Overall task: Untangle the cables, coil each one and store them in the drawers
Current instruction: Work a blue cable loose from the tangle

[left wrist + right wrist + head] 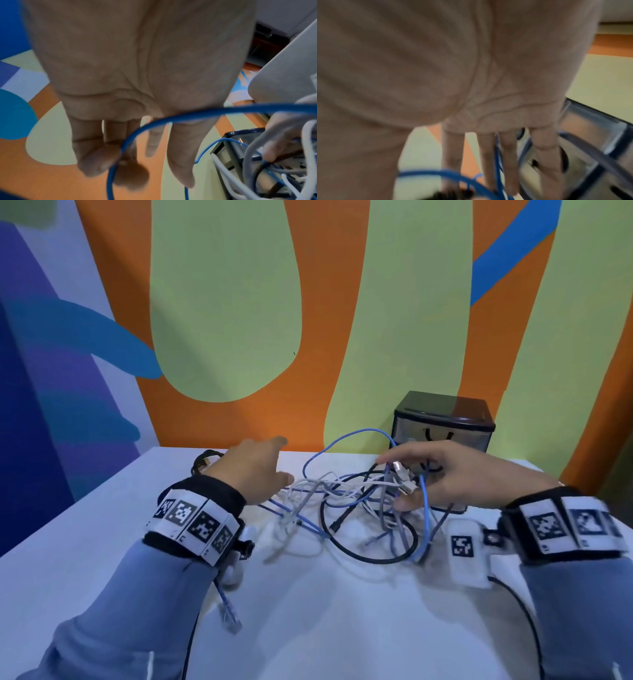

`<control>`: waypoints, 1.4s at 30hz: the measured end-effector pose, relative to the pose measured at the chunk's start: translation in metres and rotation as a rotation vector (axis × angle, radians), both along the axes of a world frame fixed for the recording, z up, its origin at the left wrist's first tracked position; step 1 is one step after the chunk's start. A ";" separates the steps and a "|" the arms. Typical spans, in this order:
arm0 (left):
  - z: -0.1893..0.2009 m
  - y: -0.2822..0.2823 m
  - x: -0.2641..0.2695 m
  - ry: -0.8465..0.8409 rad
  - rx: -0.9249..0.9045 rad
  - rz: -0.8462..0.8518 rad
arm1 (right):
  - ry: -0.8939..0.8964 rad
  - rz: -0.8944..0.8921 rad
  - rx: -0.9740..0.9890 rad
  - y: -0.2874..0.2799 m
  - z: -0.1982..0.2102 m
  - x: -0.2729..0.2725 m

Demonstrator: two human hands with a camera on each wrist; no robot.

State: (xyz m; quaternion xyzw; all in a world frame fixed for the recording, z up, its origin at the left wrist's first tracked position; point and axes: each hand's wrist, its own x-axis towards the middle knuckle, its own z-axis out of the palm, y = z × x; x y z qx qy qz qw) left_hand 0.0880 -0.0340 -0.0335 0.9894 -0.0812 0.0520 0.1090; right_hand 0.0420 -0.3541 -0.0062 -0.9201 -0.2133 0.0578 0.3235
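Two hands: both are seen over a white worktop point(102, 542), each wrist wrapped in a black band with printed markers.
Right hand point(455, 470): it is held above the tangle, fingers bent down into it; blue and grey strands are seen passing between the fingers point(489, 159), and pale plugs point(404, 479) are pinched at the fingertips in the head view.
Left hand point(253, 467): it is held palm down with the fingers stretched out and relaxed; nothing is gripped by it, though a blue cable point(171, 119) is seen looping across in front of the fingers point(89, 148) in the left wrist view.
Cables point(356, 501): blue, white, grey and black leads are knotted together in one heap on the worktop, between the two hands and partly lifted under the right one.
Black cable point(363, 556): a wide loop of it is laid at the near side of the heap.
Loose plug end point(229, 611): a blue lead with a clear plug is laid on the worktop just below the left wrist, apart from the heap.
Drawers point(442, 422): a small dark unit with clear fronts is stood at the back of the worktop, behind the right hand, against the painted wall point(222, 302); its drawers are seen closed.
Dark coil point(205, 462): a small bundle is partly hidden behind the left hand, near the worktop's far edge.
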 end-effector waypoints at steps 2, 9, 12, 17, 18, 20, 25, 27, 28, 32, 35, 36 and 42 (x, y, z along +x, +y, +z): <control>-0.001 0.002 0.003 0.016 0.050 0.055 | 0.033 -0.001 -0.048 -0.009 0.006 -0.006; 0.001 -0.001 -0.001 -0.070 0.076 0.093 | -0.356 -0.243 0.398 -0.001 0.021 -0.009; 0.004 -0.002 -0.003 -0.237 -0.106 0.021 | -0.478 -0.215 0.414 0.026 0.027 -0.001; 0.018 -0.012 -0.013 -0.567 -0.301 -0.128 | -0.383 0.039 0.159 0.079 0.018 0.023; 0.021 -0.014 -0.017 -0.628 -0.327 -0.160 | -0.316 0.073 0.142 0.085 0.013 0.029; 0.027 -0.015 -0.024 -0.730 -0.387 -0.187 | -0.202 0.091 0.107 0.088 0.003 0.039; 0.039 -0.006 -0.031 -1.001 -0.626 -0.073 | -0.104 0.114 0.036 0.069 -0.035 0.046; 0.042 -0.001 -0.033 -1.089 -0.737 -0.010 | -0.111 0.071 0.061 0.059 -0.040 0.040; 0.044 0.001 -0.034 -1.114 -0.794 0.020 | -0.117 0.050 0.072 0.053 -0.039 0.037; 0.046 0.015 -0.029 -1.147 -0.951 0.209 | -0.152 0.024 0.092 0.036 -0.038 0.026; 0.045 0.028 -0.023 -0.990 -0.892 0.319 | -0.262 -0.071 0.235 0.031 -0.044 0.028; 0.045 0.030 -0.022 -0.886 -0.831 0.332 | -0.315 -0.102 0.261 0.029 -0.046 0.030; 0.043 0.024 -0.028 -0.542 -0.558 0.261 | -0.391 -0.164 0.261 0.023 -0.048 0.030</control>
